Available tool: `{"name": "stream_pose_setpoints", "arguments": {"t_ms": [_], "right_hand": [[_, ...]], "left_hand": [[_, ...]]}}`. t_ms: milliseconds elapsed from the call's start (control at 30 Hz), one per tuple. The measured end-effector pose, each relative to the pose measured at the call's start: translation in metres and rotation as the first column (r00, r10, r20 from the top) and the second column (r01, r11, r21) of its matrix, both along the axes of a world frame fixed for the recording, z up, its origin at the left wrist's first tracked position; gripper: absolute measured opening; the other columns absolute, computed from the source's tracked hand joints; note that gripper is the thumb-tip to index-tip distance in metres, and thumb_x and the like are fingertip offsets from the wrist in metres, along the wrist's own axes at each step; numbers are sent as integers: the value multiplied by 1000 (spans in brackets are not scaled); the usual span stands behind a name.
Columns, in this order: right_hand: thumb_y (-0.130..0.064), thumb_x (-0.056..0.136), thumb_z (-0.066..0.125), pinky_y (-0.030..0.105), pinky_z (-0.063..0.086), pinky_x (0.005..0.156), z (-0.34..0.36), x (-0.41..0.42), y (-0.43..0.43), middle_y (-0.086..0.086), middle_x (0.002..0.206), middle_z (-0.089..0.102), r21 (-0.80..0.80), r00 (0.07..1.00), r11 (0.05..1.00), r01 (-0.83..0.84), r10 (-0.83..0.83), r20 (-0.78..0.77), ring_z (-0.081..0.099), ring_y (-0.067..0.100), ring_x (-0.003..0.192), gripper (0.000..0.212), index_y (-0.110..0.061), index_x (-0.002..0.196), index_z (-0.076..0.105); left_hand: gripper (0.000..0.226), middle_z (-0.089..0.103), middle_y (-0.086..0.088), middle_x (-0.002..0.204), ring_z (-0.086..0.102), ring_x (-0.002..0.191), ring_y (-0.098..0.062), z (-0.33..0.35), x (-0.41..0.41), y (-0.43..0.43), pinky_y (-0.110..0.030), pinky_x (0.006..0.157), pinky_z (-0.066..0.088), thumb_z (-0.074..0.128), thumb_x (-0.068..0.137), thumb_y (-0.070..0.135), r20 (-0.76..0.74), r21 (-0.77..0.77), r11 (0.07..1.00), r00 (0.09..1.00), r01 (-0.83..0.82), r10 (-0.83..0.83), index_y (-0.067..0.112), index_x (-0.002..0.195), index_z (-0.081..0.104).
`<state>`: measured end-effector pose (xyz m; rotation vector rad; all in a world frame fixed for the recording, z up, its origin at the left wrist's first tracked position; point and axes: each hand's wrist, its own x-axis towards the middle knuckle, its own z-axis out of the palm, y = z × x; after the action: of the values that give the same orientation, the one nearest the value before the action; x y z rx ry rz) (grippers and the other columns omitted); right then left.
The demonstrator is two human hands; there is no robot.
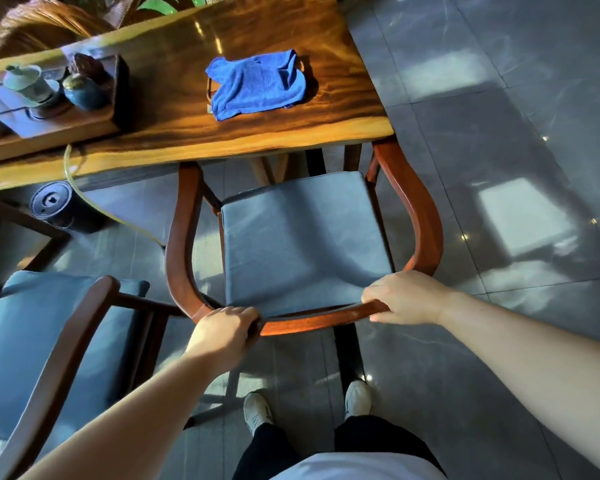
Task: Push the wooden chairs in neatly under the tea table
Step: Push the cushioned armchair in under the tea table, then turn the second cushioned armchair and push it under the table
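From the head camera, looking down: both hands grip the curved back rail of a wooden chair (305, 244) that stands just in front of the person. The left hand (227, 329) is closed over the rail near its left bend, fingers (246, 315) curled over the top and down the far side. The right hand (404, 297) is closed on the rail further right, fingers (374, 299) wrapped over the top with the thumb underneath on the near side. The stretch of rail between the two hands is bare.

The chair's grey seat cushion (302, 237) lies beyond the hands, between the two armrests. The front ends of the armrests reach the near edge of the wooden bench (194, 133), and the seat's far edge sits just under that edge; most of the seat is out in the open.

A second chair (59, 341) with the same grey cushion stands to the near left, well clear of the bench, its arm close to the left forearm.

On the bench lie a crumpled blue cloth (257, 84) and, far left, a dark tea tray (59, 116) carrying small pots. A dark round bin (54, 206) stands on the tiled floor (499, 168) under the bench's left part. Two pale shoes (257, 408) show below the rail.
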<state>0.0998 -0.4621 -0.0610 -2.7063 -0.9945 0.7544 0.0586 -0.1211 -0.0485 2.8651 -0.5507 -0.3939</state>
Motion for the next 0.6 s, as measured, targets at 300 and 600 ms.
{"name": "stream_pose_setpoints", "arguments": {"t_ms": [300,600], "right_hand": [[-62,77,56,36,43,91,33,-8,51,-9,137,47,37,997,997,-63,61,44,46,15,122,72,-28,138,37],[-66,75,53,47,19,113,68,-22,208,8,152,31,116,933,946,-302,268,239,27,26,138,81,-27,142,30]], "left_hand": [[76,56,-10,132,50,122,-32,32,-24,23,-46,100,44,74,72,46,90,161,987,996,-15,0,14,135,45],[84,53,-17,137,44,127,-41,72,-99,127,-57,103,38,50,75,66,189,296,905,947,-306,259,15,141,39]]}}
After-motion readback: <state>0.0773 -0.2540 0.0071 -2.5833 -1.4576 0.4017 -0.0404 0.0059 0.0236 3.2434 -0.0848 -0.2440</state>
